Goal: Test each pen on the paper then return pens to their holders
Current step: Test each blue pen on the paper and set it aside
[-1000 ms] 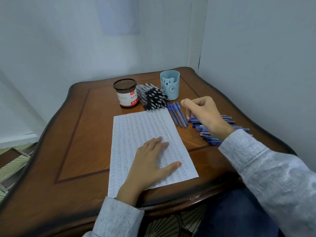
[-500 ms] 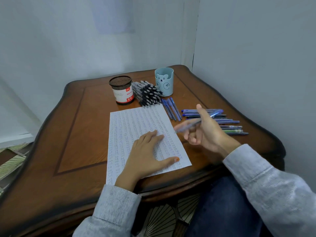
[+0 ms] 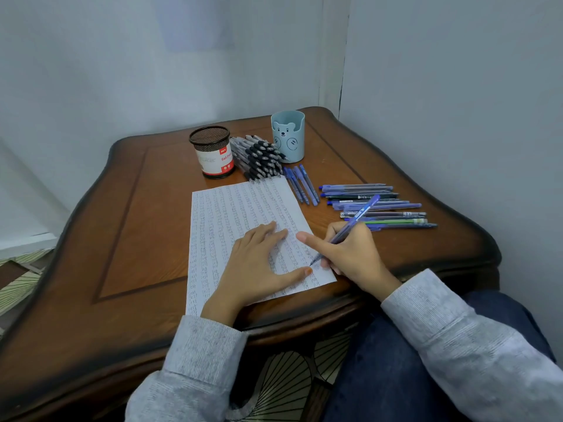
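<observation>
A sheet of paper (image 3: 231, 214) covered in rows of scribbles lies on the wooden table (image 3: 122, 239). My left hand (image 3: 259, 266) rests flat on it, fingers spread. My right hand (image 3: 350, 254) grips a blue pen (image 3: 362, 213) with its tip touching the paper's lower right corner. Behind the paper stand a black mesh holder (image 3: 213, 152) with a red-and-white label and a light blue bear holder (image 3: 288, 137). A pile of black pens (image 3: 259, 158) lies between them. Several blue pens (image 3: 301, 184) lie beside the paper, and a row of mixed pens (image 3: 377, 205) lies to the right.
White walls close in behind and to the right of the table. The table's curved front edge (image 3: 304, 327) runs just under my wrists. My blue-trousered leg (image 3: 396, 376) is below the edge at the right. A patterned floor (image 3: 18, 278) shows at the left.
My right hand picked a blue pen from the row at the right, carried it over, and set its tip on the paper's lower right corner. My left hand stayed flat on the sheet.
</observation>
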